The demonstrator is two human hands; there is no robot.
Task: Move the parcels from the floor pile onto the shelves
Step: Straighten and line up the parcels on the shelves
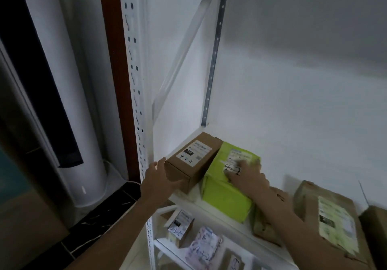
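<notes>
A brown cardboard box (193,160) with a white label lies at the left end of the white shelf (211,209). My left hand (160,178) holds its near end, thumb up the left side and fingers under the front. Beside it on the right lies a lime-green padded parcel (226,192) with a handwritten label. My right hand (249,177) rests on top of the green parcel, fingers spread flat over the label, and is blurred.
Brown paper parcels (330,213) lie further right on the same shelf. A lower shelf holds a small box (180,227) and a pale bag (205,248). A white perforated upright (136,93) stands left, next to a white cylinder (83,144) on the floor.
</notes>
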